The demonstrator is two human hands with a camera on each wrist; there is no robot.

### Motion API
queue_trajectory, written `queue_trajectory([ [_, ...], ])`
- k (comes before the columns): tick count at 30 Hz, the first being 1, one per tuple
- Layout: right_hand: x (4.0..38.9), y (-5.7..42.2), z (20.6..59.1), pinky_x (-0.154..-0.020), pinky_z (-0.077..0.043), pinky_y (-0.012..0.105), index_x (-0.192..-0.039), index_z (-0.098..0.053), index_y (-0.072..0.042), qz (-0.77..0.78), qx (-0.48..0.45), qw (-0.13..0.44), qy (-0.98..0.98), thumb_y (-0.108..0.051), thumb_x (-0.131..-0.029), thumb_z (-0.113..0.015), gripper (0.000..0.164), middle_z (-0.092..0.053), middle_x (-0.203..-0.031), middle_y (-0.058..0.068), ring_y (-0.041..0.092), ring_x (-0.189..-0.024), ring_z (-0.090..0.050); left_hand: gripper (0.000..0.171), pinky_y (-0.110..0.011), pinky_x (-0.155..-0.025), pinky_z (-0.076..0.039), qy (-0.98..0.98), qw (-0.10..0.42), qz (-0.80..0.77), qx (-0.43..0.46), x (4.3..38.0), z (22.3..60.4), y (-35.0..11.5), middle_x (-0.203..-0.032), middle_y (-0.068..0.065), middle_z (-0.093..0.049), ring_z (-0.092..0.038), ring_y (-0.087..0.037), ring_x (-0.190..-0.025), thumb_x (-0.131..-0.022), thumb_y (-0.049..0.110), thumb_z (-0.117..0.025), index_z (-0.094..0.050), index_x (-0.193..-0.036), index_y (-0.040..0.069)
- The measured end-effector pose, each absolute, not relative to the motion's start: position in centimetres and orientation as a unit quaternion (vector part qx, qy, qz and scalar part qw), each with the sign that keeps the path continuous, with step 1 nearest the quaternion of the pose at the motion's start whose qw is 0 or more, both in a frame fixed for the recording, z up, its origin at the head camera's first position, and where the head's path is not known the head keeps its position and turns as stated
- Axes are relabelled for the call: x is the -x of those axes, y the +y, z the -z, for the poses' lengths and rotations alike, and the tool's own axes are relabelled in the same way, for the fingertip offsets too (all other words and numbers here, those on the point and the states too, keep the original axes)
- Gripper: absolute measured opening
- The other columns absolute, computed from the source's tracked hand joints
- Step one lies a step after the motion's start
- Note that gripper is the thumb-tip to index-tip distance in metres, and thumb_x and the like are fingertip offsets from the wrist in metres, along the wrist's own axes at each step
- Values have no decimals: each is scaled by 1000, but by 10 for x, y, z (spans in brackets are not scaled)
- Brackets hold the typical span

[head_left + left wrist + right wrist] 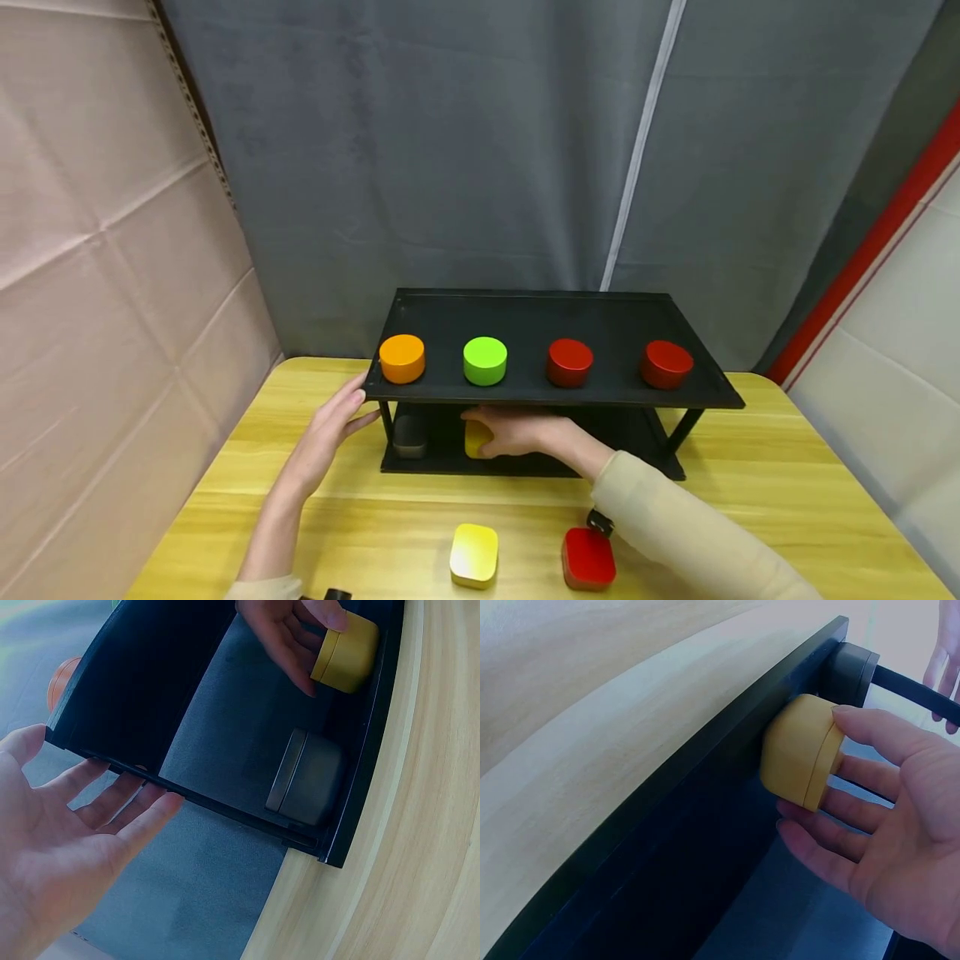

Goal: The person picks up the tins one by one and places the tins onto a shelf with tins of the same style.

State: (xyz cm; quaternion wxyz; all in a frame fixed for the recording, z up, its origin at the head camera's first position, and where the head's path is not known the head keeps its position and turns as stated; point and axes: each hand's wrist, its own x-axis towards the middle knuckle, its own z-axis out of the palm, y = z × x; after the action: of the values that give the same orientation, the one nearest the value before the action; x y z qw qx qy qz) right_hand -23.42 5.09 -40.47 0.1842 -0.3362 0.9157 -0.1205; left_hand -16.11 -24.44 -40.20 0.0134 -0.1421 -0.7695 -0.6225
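My right hand (517,432) reaches between the tiers of a black two-tier rack (525,312). Its thumb and fingers pinch a yellow rounded-square box (799,754), which has a lid-like seam. That box is at the lower tier's front edge, tilted in the right wrist view. To its left on the same tier sits a dark grey box (307,780) of similar shape. My left hand (324,437) touches the rack's left side at the upper tier's front corner, fingers extended. In the left wrist view its fingertips (172,802) lie along the black edge.
On the upper tier stand an orange round piece (402,359), a green one (485,361) and two red ones (570,362). Another yellow box (474,555) and a red box (588,558) lie on the wooden table (360,533) before the rack. A grey curtain (450,167) hangs behind.
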Motion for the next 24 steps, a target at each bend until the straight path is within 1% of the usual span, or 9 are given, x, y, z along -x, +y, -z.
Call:
queue_trajectory([
  [4, 236, 51, 406, -119, -43, 43, -150, -54, -14, 138, 332, 193, 913, -24, -93, -76, 62, -56, -143, 5, 20, -121, -51, 55, -26, -111, -52, -773, 13, 619, 136, 161, 402, -243, -171, -10, -25, -42, 6, -138, -113, 40, -33, -31, -163, 16],
  [6, 237, 50, 406, -120, -42, 44, -150, -53, -13, 142, 332, 195, 912, -23, -93, -76, 62, -55, -145, 5, 21, -123, -51, 56, -32, -113, -51, -776, 12, 616, 132, 161, 402, -243, -171, -10, -26, -41, -1, -142, -113, 41, -33, -31, -163, 16],
  [9, 238, 49, 407, -120, -41, 44, -150, -54, -13, 140, 335, 192, 912, -22, -93, -76, 62, -55, -145, 5, 21, -123, -50, 56, -40, -115, -49, -779, 13, 614, 129, 160, 401, -243, -171, -10, -26, -39, -15, -148, -113, 41, -32, -31, -163, 16],
  [11, 238, 49, 407, -120, -41, 44, -150, -54, -13, 135, 338, 188, 912, -22, -93, -76, 61, -54, -145, 5, 21, -123, -50, 56, -41, -115, -49, -779, 13, 613, 129, 160, 401, -243, -171, -10, -26, -36, -24, -150, -113, 41, -32, -31, -163, 16],
  [13, 238, 49, 406, -120, -41, 44, -149, -54, -13, 129, 342, 183, 913, -22, -93, -75, 61, -54, -145, 5, 21, -123, -49, 56, -37, -114, -50, -778, 12, 614, 129, 160, 400, -242, -171, -10, -25, -34, -28, -151, -113, 41, -32, -30, -163, 15],
  [15, 238, 50, 407, -120, -41, 43, -149, -54, -13, 123, 347, 180, 912, -23, -94, -75, 60, -53, -145, 5, 21, -123, -49, 57, -30, -112, -51, -777, 12, 615, 129, 160, 400, -242, -172, -10, -24, -34, -26, -151, -113, 41, -32, -30, -163, 15],
  [18, 238, 50, 407, -119, -42, 42, -150, -55, -15, 111, 353, 175, 913, -23, -94, -75, 60, -53, -145, 4, 20, -122, -48, 57, -23, -110, -51, -776, 12, 617, 131, 159, 400, -243, -172, -10, -24, -38, -12, -148, -113, 40, -32, -30, -163, 14],
  [21, 237, 50, 407, -117, -44, 40, -150, -55, -16, 104, 355, 174, 913, -25, -93, -75, 60, -55, -142, 3, 18, -120, -49, 56, -20, -108, -51, -774, 14, 618, 136, 159, 400, -243, -172, -10, -24, -40, 3, -141, -113, 40, -33, -30, -163, 15],
  [24, 237, 49, 408, -115, -46, 38, -149, -55, -16, 100, 356, 173, 913, -26, -93, -75, 60, -57, -139, 2, 17, -117, -50, 55, -18, -107, -51, -773, 14, 619, 141, 159, 400, -244, -171, -11, -25, -40, 10, -137, -113, 39, -32, -31, -163, 15],
])
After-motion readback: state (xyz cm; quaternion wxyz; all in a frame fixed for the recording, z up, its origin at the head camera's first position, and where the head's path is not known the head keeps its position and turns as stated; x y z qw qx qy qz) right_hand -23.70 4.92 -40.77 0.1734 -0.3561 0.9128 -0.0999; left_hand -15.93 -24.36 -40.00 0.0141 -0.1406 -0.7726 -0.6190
